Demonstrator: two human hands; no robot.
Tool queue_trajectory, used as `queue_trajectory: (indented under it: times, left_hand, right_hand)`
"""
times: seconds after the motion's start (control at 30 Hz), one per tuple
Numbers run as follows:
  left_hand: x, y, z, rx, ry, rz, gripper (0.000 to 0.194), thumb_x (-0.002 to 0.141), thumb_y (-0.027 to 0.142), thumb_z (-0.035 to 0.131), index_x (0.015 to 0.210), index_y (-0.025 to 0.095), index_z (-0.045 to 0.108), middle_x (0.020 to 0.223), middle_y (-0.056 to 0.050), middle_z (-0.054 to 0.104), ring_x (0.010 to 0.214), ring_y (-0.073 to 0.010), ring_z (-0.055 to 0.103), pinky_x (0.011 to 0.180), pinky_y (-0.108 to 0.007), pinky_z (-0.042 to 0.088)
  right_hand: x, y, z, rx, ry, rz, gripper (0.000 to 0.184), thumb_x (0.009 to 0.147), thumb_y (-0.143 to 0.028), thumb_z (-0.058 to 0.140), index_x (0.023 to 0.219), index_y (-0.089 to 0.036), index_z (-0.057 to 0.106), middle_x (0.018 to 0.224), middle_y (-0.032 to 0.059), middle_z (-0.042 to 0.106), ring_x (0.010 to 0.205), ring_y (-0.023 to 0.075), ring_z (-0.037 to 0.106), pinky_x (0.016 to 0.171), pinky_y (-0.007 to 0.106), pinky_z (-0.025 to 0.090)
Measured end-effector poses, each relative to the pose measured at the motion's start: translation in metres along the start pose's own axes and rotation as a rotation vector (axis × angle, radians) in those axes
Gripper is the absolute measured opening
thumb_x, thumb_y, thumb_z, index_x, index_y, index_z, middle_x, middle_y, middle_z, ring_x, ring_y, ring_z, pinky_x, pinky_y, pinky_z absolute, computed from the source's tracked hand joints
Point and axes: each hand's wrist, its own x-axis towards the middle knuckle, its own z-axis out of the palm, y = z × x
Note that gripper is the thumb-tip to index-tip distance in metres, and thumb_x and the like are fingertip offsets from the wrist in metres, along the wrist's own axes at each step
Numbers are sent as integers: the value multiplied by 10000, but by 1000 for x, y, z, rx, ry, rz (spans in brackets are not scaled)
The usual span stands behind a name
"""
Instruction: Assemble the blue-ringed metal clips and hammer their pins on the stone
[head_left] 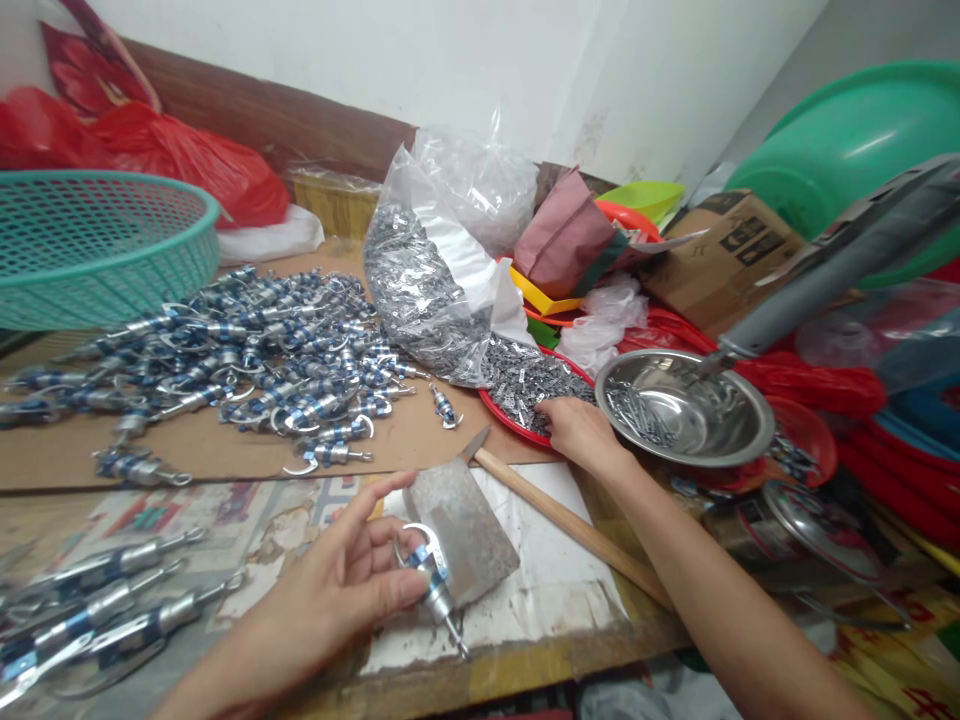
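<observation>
Left hand (358, 572), metal fitting (439, 592) in grasp; right hand (583, 432), grip unclear, at red dish (516, 428) of metal pieces (529, 382)

A silver and blue hooked fitting (436, 592) tilts by a slab (480, 545), small grey clips (529, 385) heaped in a red dish (514, 427).

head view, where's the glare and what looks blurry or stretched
Head view: glare on the green basin and shine in the steel bowl; head view, lower left: the near fittings look soft, while the metal fitting in the left hand reads clearer; head view, edges: wide-angle stretching seems likely.
</observation>
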Motion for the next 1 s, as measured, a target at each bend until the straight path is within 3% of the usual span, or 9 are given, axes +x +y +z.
queue_trajectory:
  times: [0.1, 0.2, 0.33, 0.43, 0.6, 1.0]
  left_hand:
    - [3, -3, -4, 2, -8, 16, 730, 709, 197, 721, 1295, 301, 298, 857, 16, 593, 803, -173, 622, 723, -309, 462]
    - [5, -6, -6, 17, -22, 36, 754, 702, 210, 729, 1304, 298, 285, 858, 14, 595, 781, -171, 617, 716, -317, 453]
    - [7, -7, -8, 17, -24, 32, 772, 686, 207, 747, 1306, 293, 295, 842, 18, 597, 781, -166, 612, 717, -309, 447]
    - [6, -6, -8, -11, -33, 15, 766, 687, 202, 747, 1304, 298, 303, 846, 18, 595, 806, -177, 616, 734, -320, 449]
    - [5, -5, -6, -31, -48, 10, 762, 700, 188, 733, 1316, 302, 299, 859, 13, 614, 805, -167, 612, 726, -307, 442]
    - [6, -7, -8, -38, -76, 21, 778, 707, 205, 739, 1325, 284, 273, 870, 4, 608, 814, -168, 586, 748, -311, 422]
  right_hand:
    - [-1, 9, 0, 81, 71, -29, 180, 902, -208, 527, 1058, -156, 602, 1078, 72, 604, 998, 207, 578, 880, 424, 461]
    - [-2, 10, -1, 211, 168, -42, 262, 887, -72, 438, 1063, -112, 628, 1039, 123, 597, 1027, 242, 561, 919, 408, 424]
    - [-19, -12, -5, 454, 219, -96, 352, 886, -66, 364, 1151, -133, 586, 977, 101, 593, 855, 188, 612, 792, 328, 488]
    - [-49, -44, -7, 627, 145, -208, 266, 886, -117, 432, 1075, -168, 612, 863, 35, 636, 703, 128, 619, 649, 241, 504]
    - [-93, -82, -10, 909, 52, -366, 109, 806, -83, 598, 825, -157, 675, 787, 11, 680, 751, 129, 621, 692, 216, 465]
    - [-87, -90, -35, 810, -266, -590, 130, 820, -68, 602, 865, -86, 723, 805, 68, 670, 785, 139, 610, 719, 217, 453]
